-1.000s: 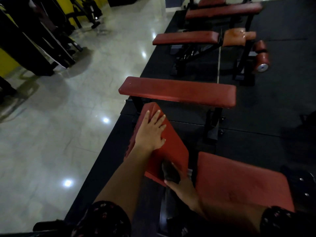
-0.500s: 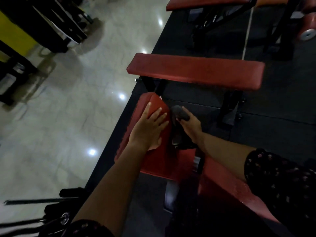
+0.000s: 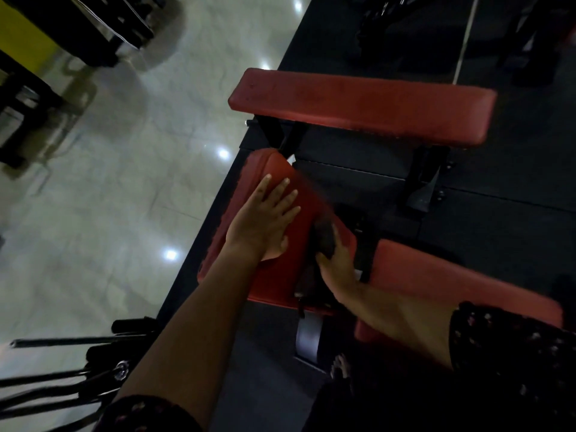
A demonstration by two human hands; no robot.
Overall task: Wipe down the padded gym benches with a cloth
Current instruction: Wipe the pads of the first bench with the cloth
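Second bench just beyond tilted pad

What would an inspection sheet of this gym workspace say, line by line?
Surface: tilted red pad, under both hands.
Job's things: dark cloth on the pad's right edge; bench beyond; seat pad at right.
Clutter: bars at lower left.
Hands: left hand flat on the pad; right hand holds the cloth.
Cables: nothing seen.
Surroundings: glossy tile floor, black mat.
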